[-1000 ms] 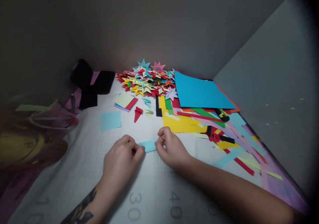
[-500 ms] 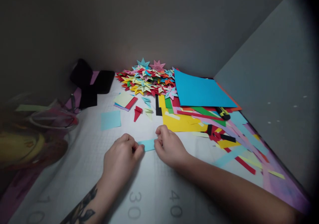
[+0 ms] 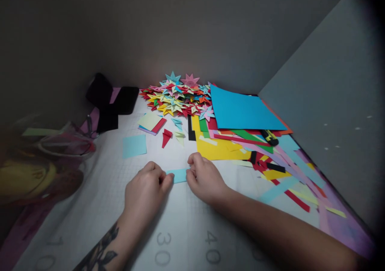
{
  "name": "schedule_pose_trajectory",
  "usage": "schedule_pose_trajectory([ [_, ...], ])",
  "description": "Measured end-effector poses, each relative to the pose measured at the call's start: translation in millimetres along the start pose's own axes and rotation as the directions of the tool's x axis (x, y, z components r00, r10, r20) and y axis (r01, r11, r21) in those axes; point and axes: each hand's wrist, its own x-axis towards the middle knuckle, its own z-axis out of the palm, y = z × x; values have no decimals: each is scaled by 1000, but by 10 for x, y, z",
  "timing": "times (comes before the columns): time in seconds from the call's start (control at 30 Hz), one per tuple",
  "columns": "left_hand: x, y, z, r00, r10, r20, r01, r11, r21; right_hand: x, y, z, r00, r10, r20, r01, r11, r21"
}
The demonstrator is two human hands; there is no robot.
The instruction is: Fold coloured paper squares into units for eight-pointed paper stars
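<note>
A light blue strip of folded paper (image 3: 179,176) lies low over the white gridded sheet, stretched between my two hands. My left hand (image 3: 147,186) pinches its left end between thumb and curled fingers. At the right end, my right hand (image 3: 205,178) is closed on it the same way. Beyond my left hand lies a flat light blue paper square (image 3: 134,145). Farther off are a red folded paper piece (image 3: 166,137), a light blue one (image 3: 177,123) and a pale green one (image 3: 179,137). A small stack of coloured squares (image 3: 151,121) sits beside them.
Folded paper stars (image 3: 177,96) are heaped against the back wall. A big blue sheet (image 3: 245,110) tops several coloured sheets, with a yellow-and-black cutter (image 3: 270,137) at their edge. Paper strips (image 3: 296,198) litter the right side. A dark case (image 3: 126,100) and a blurred clear bag (image 3: 64,142) are at left.
My hands and the light blue paper strip have hardly moved. The whole view has shifted very slightly.
</note>
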Motion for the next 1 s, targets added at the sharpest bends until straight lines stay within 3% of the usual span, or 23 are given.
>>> schedule_pose_trajectory([
  [0.2,-55,-101,-12,996,94,1,-93,988,-122,-5,14,6,1000,-9,0,9,1000,-3],
  [0.27,-111,-110,12,984,174,-30,-176,980,-96,-2,15,3,1000,-9,4,9,1000,-1],
  [0.33,-182,-91,47,947,318,-56,-319,948,-9,0,17,0,1000,-13,3,13,1000,1],
  [0.47,-314,-29,123,833,553,13,-548,822,156,1,15,0,1000,-24,1,24,1000,11],
  [0.73,-351,-46,180,806,586,84,-583,760,288,2,12,7,1000,-27,2,27,1000,15],
  [1.0,-326,0,145,774,632,41,-592,698,403,-1,5,8,999,-40,-8,40,999,-3],
])
